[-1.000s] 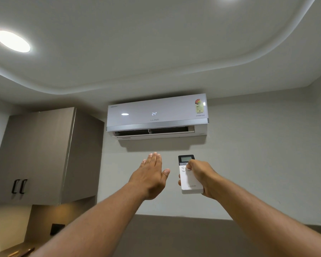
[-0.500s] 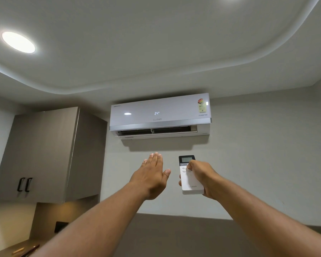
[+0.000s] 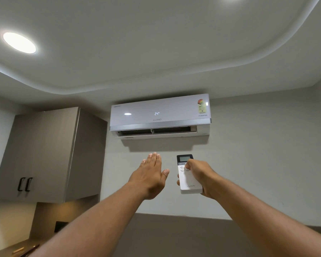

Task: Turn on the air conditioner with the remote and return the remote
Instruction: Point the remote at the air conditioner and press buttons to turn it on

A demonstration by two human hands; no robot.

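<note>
Switch-on step looks done or nearly so: air conditioner [image 3: 160, 115] on the wall shows "24°" lit on its front panel and the louvre below is open. Right hand [image 3: 198, 176] holds the remote [image 3: 188, 179] raised and aimed at the unit, grip closed around its right edge, thumb on the upper buttons just under the small screen. Left hand [image 3: 150, 176] empty, flat, fingers together, held up below the vent, apart from the remote; probably feeling for airflow. Next move, by my reading: lower both arms and carry the remote back to its place, which is not in view. Wall cabinet [image 3: 44, 154] stands left of the unit; a counter [image 3: 6, 250] edge shows at bottom left. Nothing blocks the arms.
</note>
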